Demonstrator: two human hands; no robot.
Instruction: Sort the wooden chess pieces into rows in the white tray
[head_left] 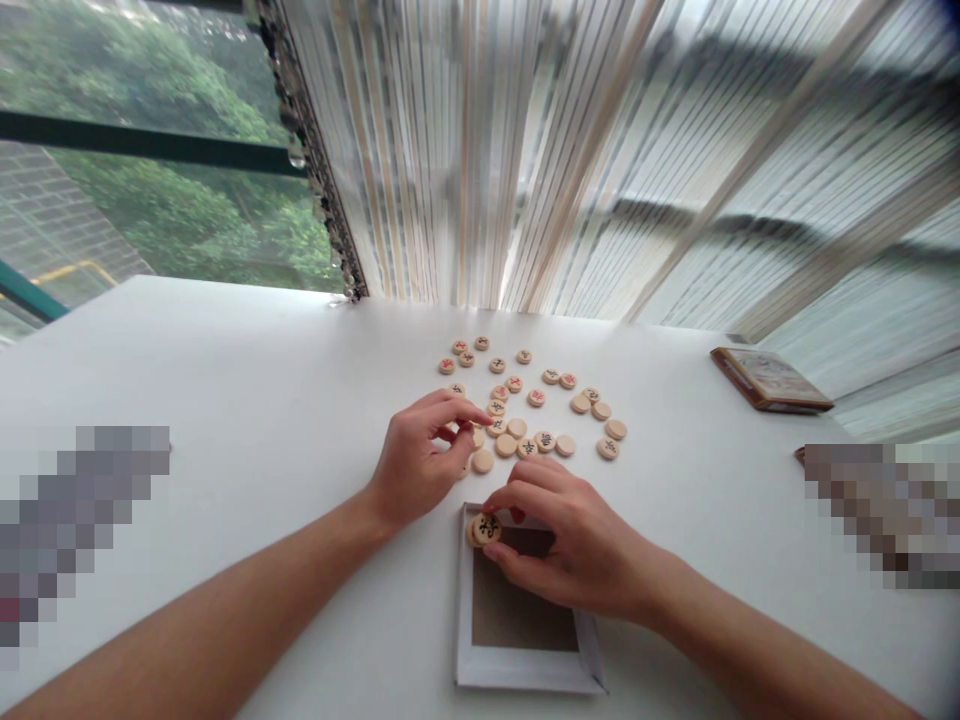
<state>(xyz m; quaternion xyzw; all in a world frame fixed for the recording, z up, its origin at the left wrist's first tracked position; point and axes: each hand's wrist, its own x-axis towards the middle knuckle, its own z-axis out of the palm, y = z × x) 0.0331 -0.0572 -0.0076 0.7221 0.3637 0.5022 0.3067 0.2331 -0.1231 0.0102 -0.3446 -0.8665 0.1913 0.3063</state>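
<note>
My right hand (559, 535) pinches a black-marked xiangqi piece (489, 528) by its rim, at the far-left corner of the shallow tray (525, 670); a second piece (471, 533) shows just under it. My left hand (420, 455) curls at the loose xiangqi pieces (536, 398), far of the tray; can't tell if it's gripping one.

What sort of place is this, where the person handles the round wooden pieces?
Probably a room indoors, perhaps in a home: a white table stands beside a window, a striped curtain hangs beyond the table, and green trees show outside.
</note>
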